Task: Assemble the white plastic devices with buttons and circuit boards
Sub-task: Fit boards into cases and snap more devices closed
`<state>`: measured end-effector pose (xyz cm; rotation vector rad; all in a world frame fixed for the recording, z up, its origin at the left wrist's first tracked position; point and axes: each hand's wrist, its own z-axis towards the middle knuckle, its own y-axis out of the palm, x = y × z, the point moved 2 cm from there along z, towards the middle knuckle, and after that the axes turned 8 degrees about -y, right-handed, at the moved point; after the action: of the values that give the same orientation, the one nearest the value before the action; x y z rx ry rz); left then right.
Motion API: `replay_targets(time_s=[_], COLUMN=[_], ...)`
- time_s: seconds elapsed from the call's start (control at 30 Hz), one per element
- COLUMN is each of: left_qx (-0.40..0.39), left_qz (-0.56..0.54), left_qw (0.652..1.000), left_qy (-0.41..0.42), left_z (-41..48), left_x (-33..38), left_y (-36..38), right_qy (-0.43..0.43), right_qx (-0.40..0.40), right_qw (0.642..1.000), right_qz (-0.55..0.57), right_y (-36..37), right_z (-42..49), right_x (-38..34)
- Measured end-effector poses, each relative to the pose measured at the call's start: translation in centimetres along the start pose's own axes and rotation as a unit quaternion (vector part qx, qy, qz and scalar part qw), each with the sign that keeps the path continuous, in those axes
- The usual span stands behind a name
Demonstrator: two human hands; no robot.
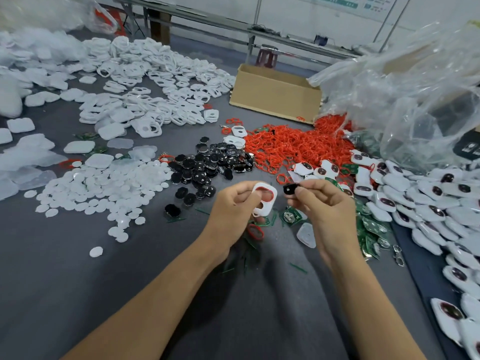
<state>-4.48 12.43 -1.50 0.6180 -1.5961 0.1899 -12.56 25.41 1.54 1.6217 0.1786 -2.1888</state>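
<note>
While my left hand [233,206] holds the white plastic shell with two cut-outs [265,205] above the grey table top [130,281], I see its fingers and thumb curled round the shell's left edge. A thin red ring [262,188] lines the upper cut-out. My right hand [328,213] pinches a small black oval button [290,188] between thumb and forefinger, with the other fingers curled in. The button hangs just beside the shell's upper right corner, and I cannot tell whether the two touch.

Below the shell a green circuit board with a round metal clip [290,216] lies flat on the table, and a loose red oval ring [255,232] lies near my left wrist. A heap of black buttons [213,162] sits beyond my hands, with a spread of white round discs [104,188] to its left and a tangle of red rings [293,146] to its right. Empty white shells [145,81] are piled at the far left. Finished white devices with dark buttons [428,203] crowd the right edge, beside more green boards [368,226]. A brown cardboard box [275,92] and a crumpled clear plastic bag [415,100] stand at the back
</note>
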Motion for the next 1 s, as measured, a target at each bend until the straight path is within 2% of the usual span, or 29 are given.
replay_targets(time_s=[0.17,0.33,0.5,0.67,0.8,1.0], left_qx=[-0.003,-0.016,-0.03,0.007,0.019,-0.032], left_qz=[-0.03,-0.065,-0.058,-0.049,-0.026,-0.033], left_qw=[0.999,0.998,0.998,0.999,0.999,0.999], left_qy=[0.021,0.003,0.007,0.008,0.008,-0.019], left_z=[-0.1,0.0,-0.1,0.0,-0.1,-0.2], left_x=[0.1,0.0,-0.2,-0.2,-0.2,-0.1], left_y=[0.2,0.2,0.3,0.2,0.1,-0.1], right_qy=[0.036,0.069,0.063,0.077,0.062,0.102], right_qx=[-0.001,-0.026,-0.032,-0.07,-0.061,-0.074], right_qw=[0.999,0.994,0.997,0.994,0.996,0.99], right_qz=[0.038,0.086,0.044,0.038,0.021,0.061], right_y=[0.4,1.4,1.0,0.9,1.2,1.0], right_z=[-0.3,-0.9,-1.0,-1.1,-1.1,-1.0], right_x=[1.1,1.9,2.0,2.0,1.9,2.1])
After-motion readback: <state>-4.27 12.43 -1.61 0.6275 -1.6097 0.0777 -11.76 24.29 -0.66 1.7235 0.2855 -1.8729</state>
